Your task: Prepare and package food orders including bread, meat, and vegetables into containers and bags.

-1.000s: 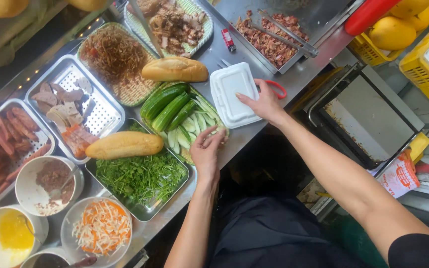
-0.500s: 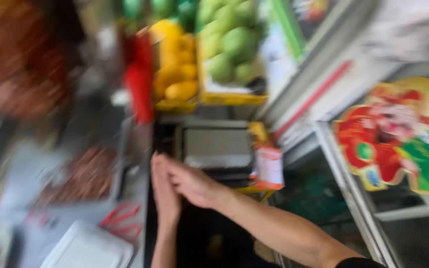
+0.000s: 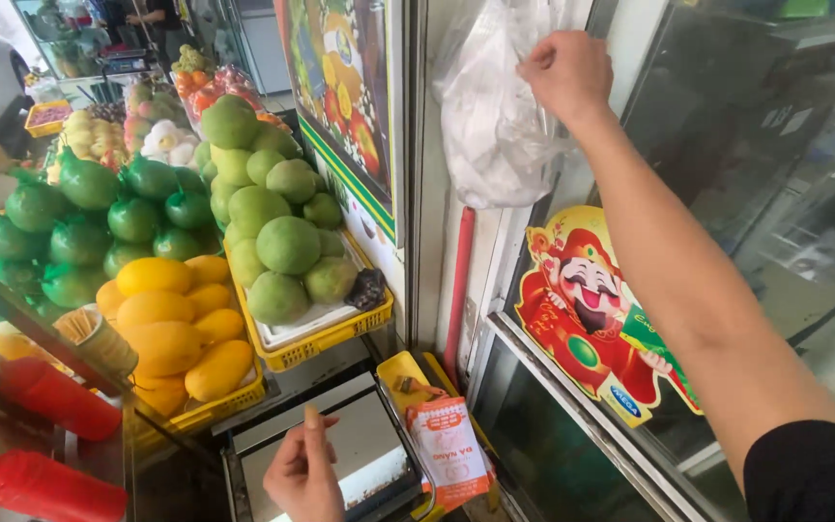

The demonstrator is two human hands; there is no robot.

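- At six o'clock, nearest the camera, the left hand (image 3: 306, 474) hangs loosely curled with one finger raised, holding nothing, just above a flat steel griddle box (image 3: 340, 454).
- At five o'clock of that hand a small orange-and-white printed packet (image 3: 456, 449) leans against a yellow tray.
- At eight o'clock two red squeeze bottles (image 3: 50, 401) lie on a glass counter edge, near a cup of wooden sticks (image 3: 99, 338).
- Further back, from nine to eleven o'clock, yellow crates (image 3: 326, 338) carry yellow mangoes (image 3: 171, 324), pale green pomelos (image 3: 273, 232) and darker green fruit (image 3: 79, 222).
- At three o'clock a red-and-yellow cartoon sticker (image 3: 591, 309) is stuck on the glass door.
- At one o'clock, farthest up, the right hand (image 3: 564, 72) is stretched high with its fingers pinched together on the top of a bunch of thin clear plastic bags (image 3: 495, 126) hanging beside the door frame (the bunch droops just below the fist).
- As for progress: the bags are gripped, but none looks pulled free of the bunch, so separating one appears to remain.
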